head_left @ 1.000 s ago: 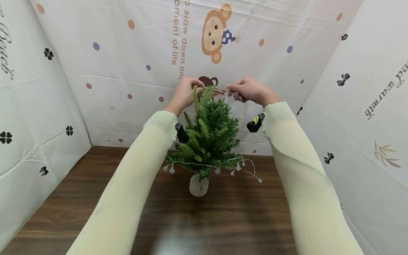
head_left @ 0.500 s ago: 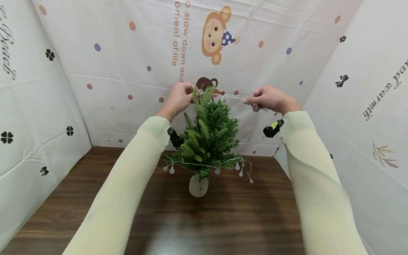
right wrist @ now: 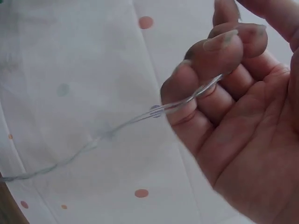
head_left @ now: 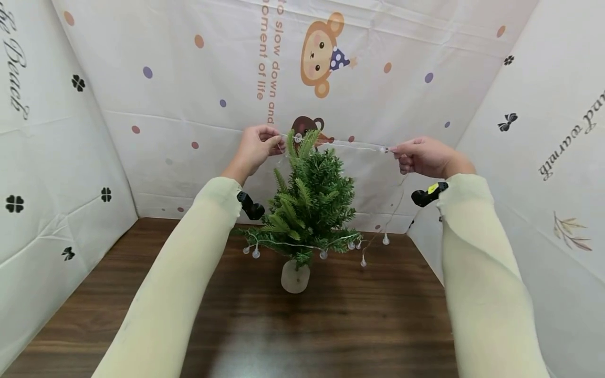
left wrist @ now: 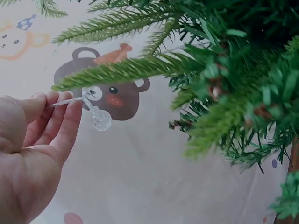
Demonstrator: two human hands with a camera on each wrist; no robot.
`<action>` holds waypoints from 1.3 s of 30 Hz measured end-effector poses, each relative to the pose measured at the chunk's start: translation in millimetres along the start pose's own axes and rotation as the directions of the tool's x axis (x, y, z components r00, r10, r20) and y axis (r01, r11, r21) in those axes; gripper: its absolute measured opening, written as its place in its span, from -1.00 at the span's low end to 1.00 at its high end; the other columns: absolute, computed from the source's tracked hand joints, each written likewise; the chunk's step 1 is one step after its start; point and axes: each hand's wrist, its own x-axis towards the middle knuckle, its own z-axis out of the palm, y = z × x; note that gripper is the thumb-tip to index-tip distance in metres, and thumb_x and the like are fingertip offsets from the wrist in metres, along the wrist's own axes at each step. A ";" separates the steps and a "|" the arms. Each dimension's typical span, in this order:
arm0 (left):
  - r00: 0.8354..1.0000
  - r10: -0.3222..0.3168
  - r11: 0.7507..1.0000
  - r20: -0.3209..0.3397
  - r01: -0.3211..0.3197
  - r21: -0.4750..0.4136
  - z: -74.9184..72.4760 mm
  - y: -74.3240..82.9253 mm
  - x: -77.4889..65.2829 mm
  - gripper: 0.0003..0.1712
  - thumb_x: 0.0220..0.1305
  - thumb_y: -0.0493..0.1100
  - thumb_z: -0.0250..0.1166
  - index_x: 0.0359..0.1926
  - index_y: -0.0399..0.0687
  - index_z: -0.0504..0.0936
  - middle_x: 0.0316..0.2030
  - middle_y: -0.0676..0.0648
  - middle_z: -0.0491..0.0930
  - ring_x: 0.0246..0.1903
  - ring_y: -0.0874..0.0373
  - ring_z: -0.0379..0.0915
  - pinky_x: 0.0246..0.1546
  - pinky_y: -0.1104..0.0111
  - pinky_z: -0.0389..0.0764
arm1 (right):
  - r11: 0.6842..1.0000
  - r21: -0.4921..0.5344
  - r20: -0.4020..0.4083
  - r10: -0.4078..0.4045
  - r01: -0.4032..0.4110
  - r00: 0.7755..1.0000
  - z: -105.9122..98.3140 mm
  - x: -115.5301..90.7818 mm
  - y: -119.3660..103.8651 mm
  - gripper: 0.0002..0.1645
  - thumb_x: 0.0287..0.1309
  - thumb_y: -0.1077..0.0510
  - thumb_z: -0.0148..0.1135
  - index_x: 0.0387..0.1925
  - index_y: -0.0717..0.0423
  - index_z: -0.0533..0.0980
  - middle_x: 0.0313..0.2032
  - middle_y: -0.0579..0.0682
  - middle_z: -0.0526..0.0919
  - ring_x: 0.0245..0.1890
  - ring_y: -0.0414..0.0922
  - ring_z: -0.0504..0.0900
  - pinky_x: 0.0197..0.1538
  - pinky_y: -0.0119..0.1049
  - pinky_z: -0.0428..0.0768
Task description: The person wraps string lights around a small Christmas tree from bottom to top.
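Observation:
A small green artificial Christmas tree (head_left: 316, 194) stands upright on a round pale base (head_left: 295, 277). Clear-bulbed string lights (head_left: 323, 254) run across its lower branches. Near the treetop, at the left, my left hand (head_left: 255, 150) pinches the thin wire between thumb and fingers; in the left wrist view a round clear bulb (left wrist: 101, 120) dangles by the fingertips. My right hand (head_left: 427, 156), out to the right, pinches the same string, stretched almost level behind the tip. More wire (right wrist: 126, 122) passes through its curled fingers in the right wrist view and hangs down toward the lower branches.
The tree is on a dark brown wooden tabletop (head_left: 359, 325). Printed white cloth (head_left: 189, 89) encloses it at the back and both sides. Branches (left wrist: 131, 72) reach close to the left fingers. Each wrist bears a small black camera (head_left: 427, 194).
My right hand has moved right and slightly down, drawing out a longer stretch of wire. My left hand has shifted left and down a little. The hanging bulbs at the right have swung.

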 end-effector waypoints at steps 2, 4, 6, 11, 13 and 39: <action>1.000 -0.006 1.000 -0.001 0.006 -0.021 -1.1 -2.3 -0.1 -0.70 0.48 -0.32 0.19 0.09 -0.49 0.53 -0.14 -0.24 0.66 -0.02 -0.15 0.65 0.10 0.17 0.70 | 0.996 0.070 0.007 -0.059 0.059 0.998 -2.1 -2.0 -2.9 -0.57 0.57 0.15 0.03 -0.44 0.11 0.65 -0.61 -0.06 0.38 -0.52 -0.07 0.27 -0.34 -0.25 0.44; 1.000 -0.009 1.000 -0.001 0.009 -0.027 -2.1 -3.8 -0.6 -0.69 0.48 -0.31 0.18 0.10 -0.49 0.52 -0.06 -0.32 0.63 0.02 -0.20 0.63 0.09 0.18 0.71 | 0.978 0.156 0.001 -0.138 0.136 0.990 0.0 -2.3 -9.9 -0.55 0.58 0.19 -0.02 -0.44 0.16 0.65 -0.64 -0.06 0.35 -0.55 -0.05 0.17 -0.40 -0.25 0.29; 1.000 -0.011 1.000 0.001 0.011 -0.026 -2.7 -4.8 -1.0 -0.69 0.49 -0.31 0.17 0.11 -0.47 0.52 -0.02 -0.36 0.61 0.05 -0.23 0.61 0.08 0.18 0.71 | 0.945 0.246 -0.029 -0.214 0.214 0.976 5.5 -0.9 -20.4 -0.57 0.57 0.23 -0.02 -0.42 0.20 0.65 -0.65 -0.05 0.33 -0.56 -0.06 0.07 -0.42 -0.25 0.13; 1.000 -0.013 0.999 0.001 0.013 -0.037 -3.8 -6.7 -1.6 -0.71 0.50 -0.27 0.19 0.10 -0.42 0.53 -0.06 -0.30 0.62 0.00 -0.16 0.64 0.08 0.18 0.71 | 0.850 0.367 -0.186 -0.332 0.379 0.925 26.4 5.8 -53.0 -0.71 0.49 0.21 0.14 -0.36 0.27 0.64 -0.67 -0.07 0.31 -0.62 -0.14 -0.06 -0.43 -0.29 -0.11; 1.000 -0.011 0.999 -0.005 0.011 -0.041 -4.0 -7.6 -2.1 -0.71 0.49 -0.26 0.21 0.09 -0.40 0.53 -0.08 -0.28 0.63 -0.04 -0.13 0.65 0.08 0.18 0.71 | 0.825 0.370 -0.239 -0.359 0.426 0.902 34.2 7.7 -64.1 -0.74 0.46 0.19 0.19 -0.33 0.28 0.64 -0.67 -0.07 0.31 -0.63 -0.14 -0.08 -0.45 -0.29 -0.13; 0.999 0.027 0.903 -0.024 -0.014 0.430 16.4 4.8 -3.1 -0.70 0.53 -0.07 0.20 0.11 -0.09 0.69 0.04 -0.11 0.66 -0.03 0.08 0.58 -0.07 0.26 0.63 | 0.804 0.537 -0.555 0.110 0.254 0.824 65.1 5.9 -119.5 -0.80 0.46 0.15 0.21 -0.26 0.21 0.59 -0.64 -0.05 0.37 -0.68 -0.16 0.06 -0.58 -0.33 0.07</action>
